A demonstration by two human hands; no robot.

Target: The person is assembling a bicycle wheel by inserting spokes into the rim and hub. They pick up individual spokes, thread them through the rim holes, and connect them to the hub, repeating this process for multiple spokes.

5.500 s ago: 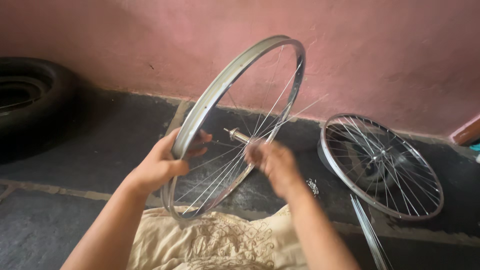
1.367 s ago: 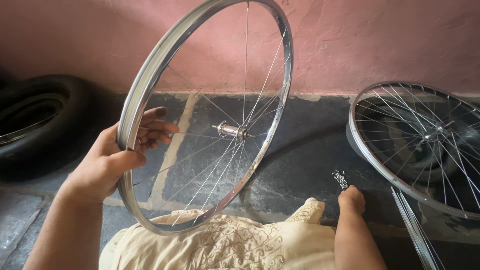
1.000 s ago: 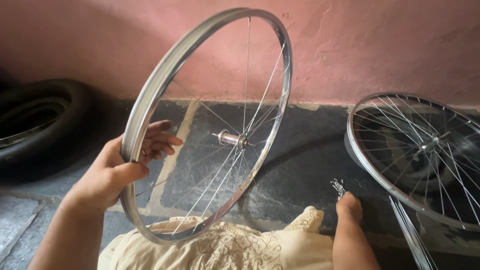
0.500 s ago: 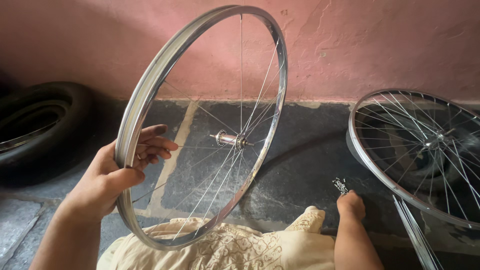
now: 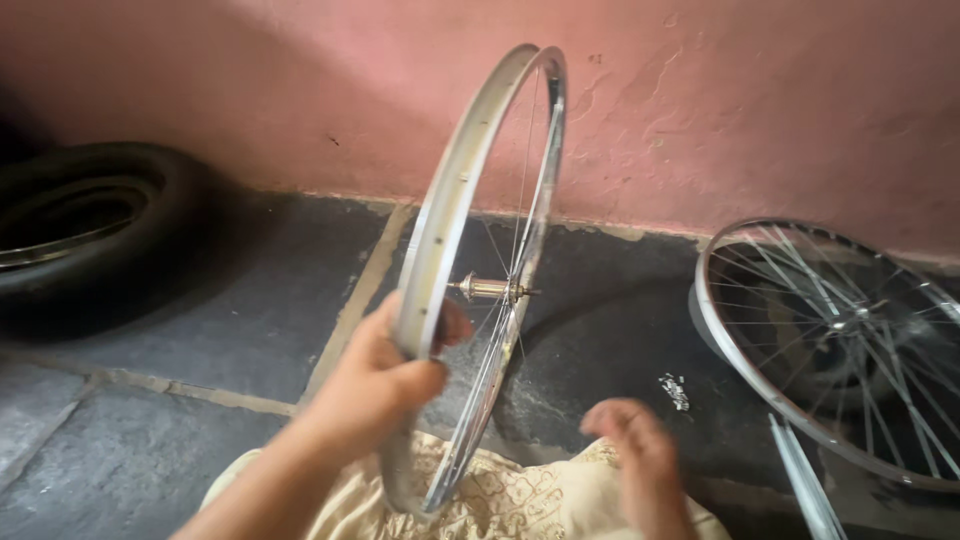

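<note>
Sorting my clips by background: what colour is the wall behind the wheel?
Pink wall, shown in the head view.

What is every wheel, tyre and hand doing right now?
Bare rim wheel: upright, nearly edge-on, held.
Left hand: closed in a grip on the rim.
Right hand: open, empty, blurred.
Second spoked wheel: leaning by the pink wall.
Black tyre: lying on the floor.

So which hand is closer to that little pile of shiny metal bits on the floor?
The right hand: it hovers empty just left of and below the metal bits. The left hand is farther left, gripping the wheel rim.
</note>
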